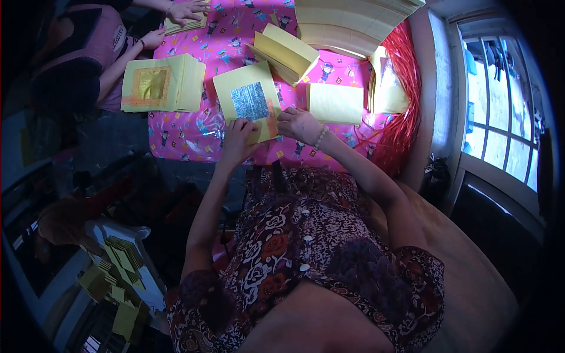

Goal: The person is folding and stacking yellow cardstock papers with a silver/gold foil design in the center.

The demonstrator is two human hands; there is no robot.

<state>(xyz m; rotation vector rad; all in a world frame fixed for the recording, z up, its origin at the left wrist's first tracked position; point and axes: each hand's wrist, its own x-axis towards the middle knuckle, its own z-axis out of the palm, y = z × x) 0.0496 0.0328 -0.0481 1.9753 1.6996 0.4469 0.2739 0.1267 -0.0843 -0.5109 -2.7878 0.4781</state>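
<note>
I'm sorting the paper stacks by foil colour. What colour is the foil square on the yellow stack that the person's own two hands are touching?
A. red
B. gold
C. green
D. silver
D: the yellow paper stack under the left hand and right hand bears a silver foil square; the gold foil square is on the stack further left.

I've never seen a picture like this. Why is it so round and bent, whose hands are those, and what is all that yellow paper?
A wide lens worn on a person's head looks down, bending the edges. The left hand and right hand are the wearer's own; both pinch the near edge of a yellow paper stack with a silver foil square. It lies on a pink patterned cloth, among a gold-foil stack, a plain yellow stack and red strings. Another person's hands work at the top left.
</note>
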